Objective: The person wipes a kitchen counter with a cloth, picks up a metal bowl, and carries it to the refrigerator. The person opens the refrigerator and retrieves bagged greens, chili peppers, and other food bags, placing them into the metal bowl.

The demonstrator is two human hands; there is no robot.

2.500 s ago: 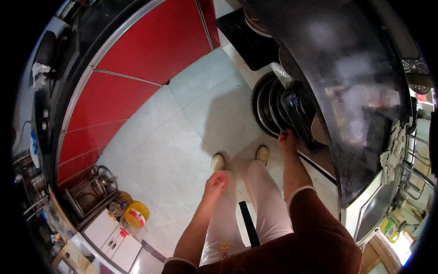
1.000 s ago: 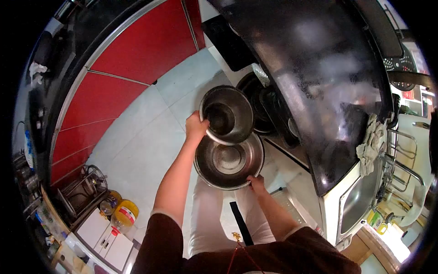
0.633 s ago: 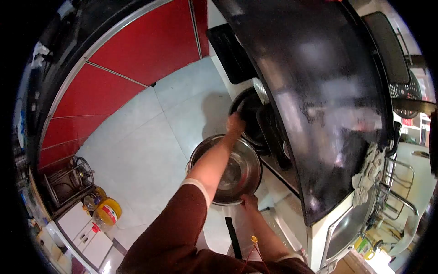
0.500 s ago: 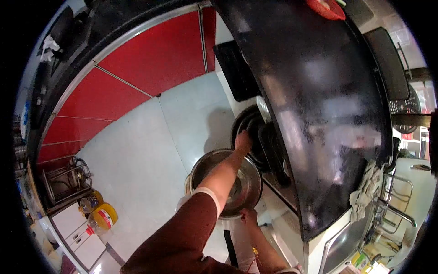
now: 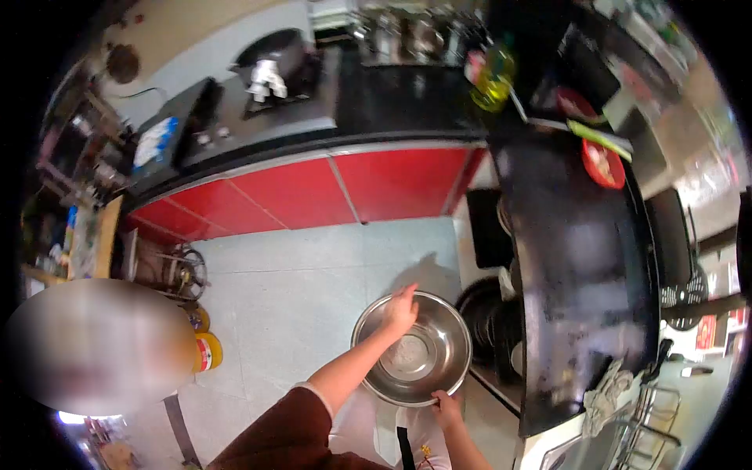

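A wide stainless steel bowl (image 5: pixel 446 337) is held above the floor in front of my legs. My left hand (image 5: pixel 401 311) reaches across it and grips its far rim, the fingers curled at the edge. At the near right rim, my right hand (image 5: pixel 448 409) is closed on the bowl. A pale patch shows in the bowl's bottom; whether it is contents or a reflection, I cannot tell. Just right of the bowl, black pans (image 5: pixel 484 317) sit on a low shelf under the counter.
On my right runs a black counter (image 5: pixel 580 290) with a red basket (image 5: pixel 613 174) and a cloth (image 5: pixel 607 395). Red cabinets (image 5: pixel 274 196) line the far side, below an oil bottle (image 5: pixel 493 78) and a wok (image 5: pixel 270 56). A yellow-labelled container (image 5: pixel 207 352) stands left.
My left hand has moved back from the black pans to the bowl's far rim. The view has swung up, showing the far counter. My right hand stays on the bowl.
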